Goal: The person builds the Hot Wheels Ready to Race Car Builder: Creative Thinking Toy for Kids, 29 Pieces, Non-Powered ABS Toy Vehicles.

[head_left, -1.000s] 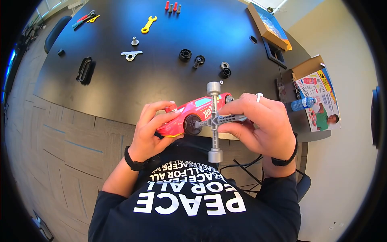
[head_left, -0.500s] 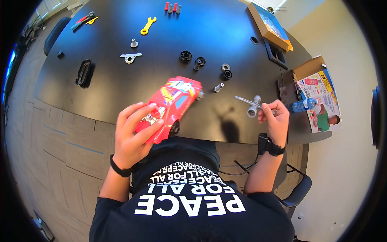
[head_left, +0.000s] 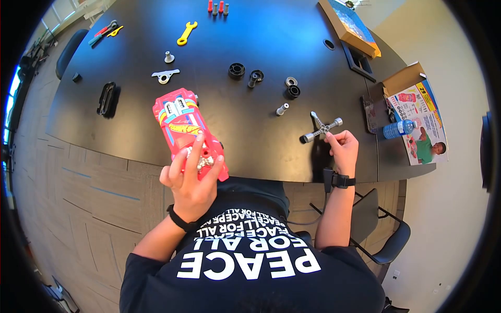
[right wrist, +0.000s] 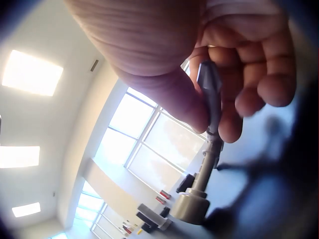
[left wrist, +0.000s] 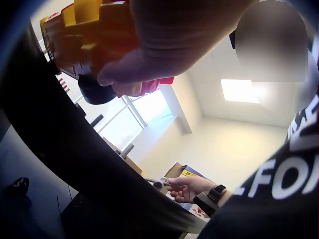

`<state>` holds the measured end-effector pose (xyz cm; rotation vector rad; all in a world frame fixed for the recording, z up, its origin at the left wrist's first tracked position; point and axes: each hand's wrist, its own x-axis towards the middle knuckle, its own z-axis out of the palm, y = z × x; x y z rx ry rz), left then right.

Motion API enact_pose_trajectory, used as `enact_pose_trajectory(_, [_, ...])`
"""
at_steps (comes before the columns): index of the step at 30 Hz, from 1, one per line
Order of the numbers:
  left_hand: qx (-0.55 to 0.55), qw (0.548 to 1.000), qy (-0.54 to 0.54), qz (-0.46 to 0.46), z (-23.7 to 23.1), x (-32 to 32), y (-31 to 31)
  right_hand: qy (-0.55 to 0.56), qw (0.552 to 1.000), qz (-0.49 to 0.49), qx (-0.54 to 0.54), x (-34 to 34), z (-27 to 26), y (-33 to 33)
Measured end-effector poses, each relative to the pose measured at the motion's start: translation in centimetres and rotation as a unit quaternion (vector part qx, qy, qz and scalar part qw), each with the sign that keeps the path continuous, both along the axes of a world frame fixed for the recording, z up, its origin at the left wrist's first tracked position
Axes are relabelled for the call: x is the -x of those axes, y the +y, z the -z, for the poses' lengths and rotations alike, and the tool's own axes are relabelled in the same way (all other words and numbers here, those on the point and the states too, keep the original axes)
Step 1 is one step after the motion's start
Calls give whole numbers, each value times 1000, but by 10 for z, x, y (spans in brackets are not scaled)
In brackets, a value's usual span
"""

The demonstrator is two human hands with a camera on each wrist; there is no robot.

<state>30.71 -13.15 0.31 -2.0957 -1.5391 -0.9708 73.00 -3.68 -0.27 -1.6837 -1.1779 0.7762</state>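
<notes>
Red, the toy car (head_left: 180, 122) is left of centre in the head view, in the left hand's (head_left: 194, 189) grip; the cross wrench (head_left: 324, 128) has just come off it, so turns nothing there, and an upper-right cardboard tray (head_left: 358, 47) holds clear plastic (head_left: 356, 27). The left wrist view shows the thumb (left wrist: 124, 67) against the yellow underside (left wrist: 89, 30), upper left. In the right wrist view, the right hand (right wrist: 154, 42) pinches the wrench.

Quantities: toy car (head_left: 181, 119), one; cross-shaped wrench (head_left: 324, 129), one; yellow wrench (head_left: 187, 33), one; bottle (head_left: 398, 129), one; red bolts (head_left: 210, 6), two; adjacent grey bolts (head_left: 215, 10), two; loose black wheel parts (head_left: 236, 71), three; boxes (head_left: 419, 117), two; winged bracket (head_left: 165, 76), one.
</notes>
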Motion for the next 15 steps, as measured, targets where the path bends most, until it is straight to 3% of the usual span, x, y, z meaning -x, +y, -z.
enact_pose_trajectory(1, [0,1000,4,-14,-3,-5,2,1,1000,0,0,-1,6,3])
enact_pose_trajectory(3, [14,1000,-8,7,3,-9,8,-104,993,2,-53,-3,17,7])
enact_pose_trajectory(6, [49,997,22,54,3,-15,14,-156,987,11,-36,6,8,5])
enact_pose_trajectory(15, [130,989,32,58,-8,-45,27,-101,992,16,73,23,-12,4])
